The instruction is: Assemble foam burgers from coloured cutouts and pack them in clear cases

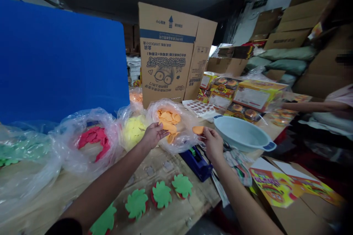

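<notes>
Item: one orange foam disc (198, 130), thin and flat, pinched at its edge by the right hand (213, 145), just beside the mouth of a clear plastic bag (179, 144) heaped with similar orange discs (167, 117). Left hand (154, 134): open, palm up, fingers spread near the bag's mouth, nothing visibly held. Handling, as judged: light, soft and bendable, not fragile; best taken by the rim between finger and thumb, though stacked pieces may cling together. Nearby: pale blue plastic basin (239, 134), blue tape dispenser (196, 163), green foam leaf shapes (136, 203) on a wooden table (198, 194), bagged yellow foam pieces (132, 132), bagged red foam pieces (93, 139). At right: a co-worker's arm (311, 106).
</notes>
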A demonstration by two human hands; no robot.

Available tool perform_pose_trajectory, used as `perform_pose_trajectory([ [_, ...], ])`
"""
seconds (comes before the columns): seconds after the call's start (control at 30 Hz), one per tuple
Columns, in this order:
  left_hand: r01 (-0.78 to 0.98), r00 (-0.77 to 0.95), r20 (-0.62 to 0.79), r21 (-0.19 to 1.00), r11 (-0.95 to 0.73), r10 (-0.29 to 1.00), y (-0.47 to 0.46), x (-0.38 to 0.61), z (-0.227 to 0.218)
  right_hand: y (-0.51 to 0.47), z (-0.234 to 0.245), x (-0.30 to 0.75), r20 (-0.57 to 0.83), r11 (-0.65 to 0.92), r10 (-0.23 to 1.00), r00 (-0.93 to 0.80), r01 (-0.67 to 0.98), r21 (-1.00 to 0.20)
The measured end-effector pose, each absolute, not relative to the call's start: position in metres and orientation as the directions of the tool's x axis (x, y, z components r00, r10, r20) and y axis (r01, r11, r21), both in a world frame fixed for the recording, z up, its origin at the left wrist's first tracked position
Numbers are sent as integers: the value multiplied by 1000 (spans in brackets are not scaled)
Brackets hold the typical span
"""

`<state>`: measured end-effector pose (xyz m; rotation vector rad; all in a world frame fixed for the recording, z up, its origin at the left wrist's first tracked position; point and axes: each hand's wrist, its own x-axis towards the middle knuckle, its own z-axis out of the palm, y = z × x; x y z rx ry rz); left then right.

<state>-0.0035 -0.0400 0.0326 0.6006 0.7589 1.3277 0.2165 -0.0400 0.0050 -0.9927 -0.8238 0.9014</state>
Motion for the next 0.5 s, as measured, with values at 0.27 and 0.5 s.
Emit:
perform_pose_trajectory([
  [0.27, -475, 202, -88, 862, 176, 975, -4, 51, 30, 19, 3, 212, 267, 227, 921, 284, 166, -960],
  [0.5, -236, 134, -156, 954, 184, 979, 17, 50, 34, 12, 6, 216, 361, 246, 878, 315, 352, -903],
])
